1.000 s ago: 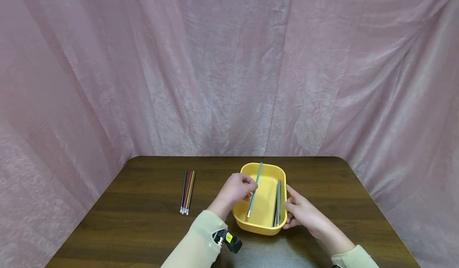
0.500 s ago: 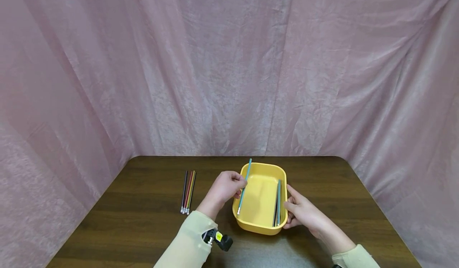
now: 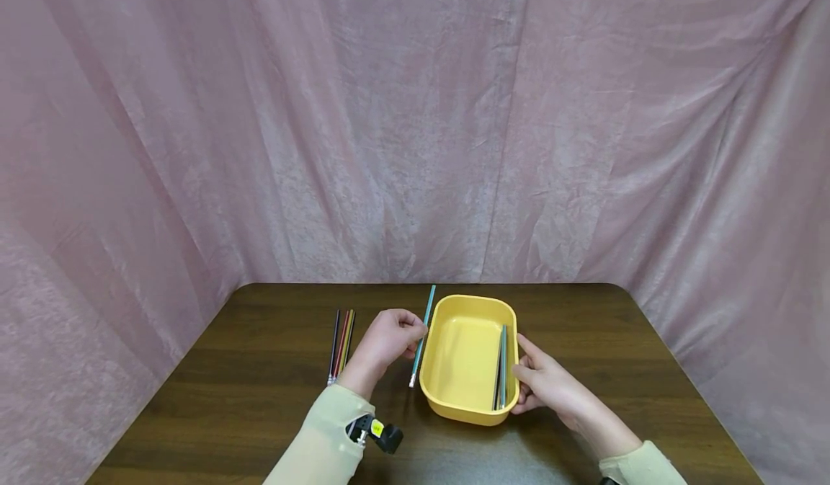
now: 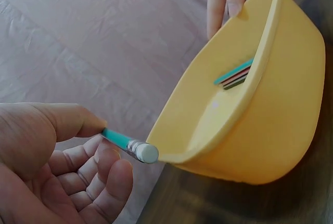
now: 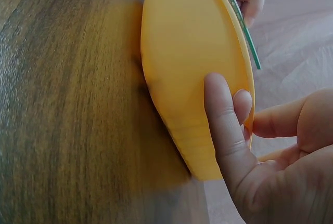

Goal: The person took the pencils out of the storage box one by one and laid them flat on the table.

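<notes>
My left hand [image 3: 387, 337] pinches a teal pencil [image 3: 421, 348] between thumb and fingers. In the head view the pencil is just left of a yellow plastic tub [image 3: 454, 407], its white eraser toward me; the left wrist view shows the eraser end [image 4: 147, 153] close up. On the tub's right side my right hand [image 3: 545, 380] holds the wall, the thumb at the rim and a finger along the outside, as the right wrist view shows. Several pencils [image 3: 503, 366], teal and darker ones, lie together inside the tub along its right wall.
Left of my left hand, several pencils [image 3: 341, 341] in dark, red and yellow lie side by side on the brown wooden table [image 3: 246, 398], partly covered by my wrist. A pink curtain [image 3: 415, 125] hangs behind the table's far edge.
My left hand has moved left with the teal pencil, from over the tub's inside, across its left rim, to outside it. The right hand and tub stay in place.
</notes>
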The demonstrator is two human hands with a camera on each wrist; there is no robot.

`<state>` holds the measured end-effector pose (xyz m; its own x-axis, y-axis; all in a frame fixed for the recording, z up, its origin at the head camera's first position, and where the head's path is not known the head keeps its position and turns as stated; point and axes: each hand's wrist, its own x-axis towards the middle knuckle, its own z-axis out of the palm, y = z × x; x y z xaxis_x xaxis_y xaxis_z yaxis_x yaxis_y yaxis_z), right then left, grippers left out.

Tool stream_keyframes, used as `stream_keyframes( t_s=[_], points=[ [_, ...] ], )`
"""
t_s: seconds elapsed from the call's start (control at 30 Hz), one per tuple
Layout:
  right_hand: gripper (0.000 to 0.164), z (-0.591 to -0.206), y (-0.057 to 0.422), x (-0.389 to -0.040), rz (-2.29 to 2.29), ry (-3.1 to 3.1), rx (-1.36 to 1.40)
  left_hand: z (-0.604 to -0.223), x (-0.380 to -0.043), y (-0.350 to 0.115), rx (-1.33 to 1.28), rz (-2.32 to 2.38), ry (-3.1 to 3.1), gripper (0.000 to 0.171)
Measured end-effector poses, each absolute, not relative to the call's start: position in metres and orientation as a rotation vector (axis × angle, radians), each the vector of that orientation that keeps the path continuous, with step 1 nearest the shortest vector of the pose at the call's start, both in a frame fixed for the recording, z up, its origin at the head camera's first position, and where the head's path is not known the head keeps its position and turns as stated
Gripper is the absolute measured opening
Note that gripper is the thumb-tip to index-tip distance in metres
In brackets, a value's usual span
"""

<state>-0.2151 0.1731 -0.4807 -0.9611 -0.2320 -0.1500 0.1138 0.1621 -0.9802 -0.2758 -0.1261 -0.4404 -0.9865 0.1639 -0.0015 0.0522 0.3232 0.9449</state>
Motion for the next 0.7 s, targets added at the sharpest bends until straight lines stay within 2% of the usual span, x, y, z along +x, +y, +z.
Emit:
stream_keyframes(
  t_s=[0.7],
  points=[
    [0.08,-0.481,0.169,-0.217,-1.86,2.177,-0.161,-0.438,-0.279,-0.176,0.071,1.749,2.573,0.008]
  ],
)
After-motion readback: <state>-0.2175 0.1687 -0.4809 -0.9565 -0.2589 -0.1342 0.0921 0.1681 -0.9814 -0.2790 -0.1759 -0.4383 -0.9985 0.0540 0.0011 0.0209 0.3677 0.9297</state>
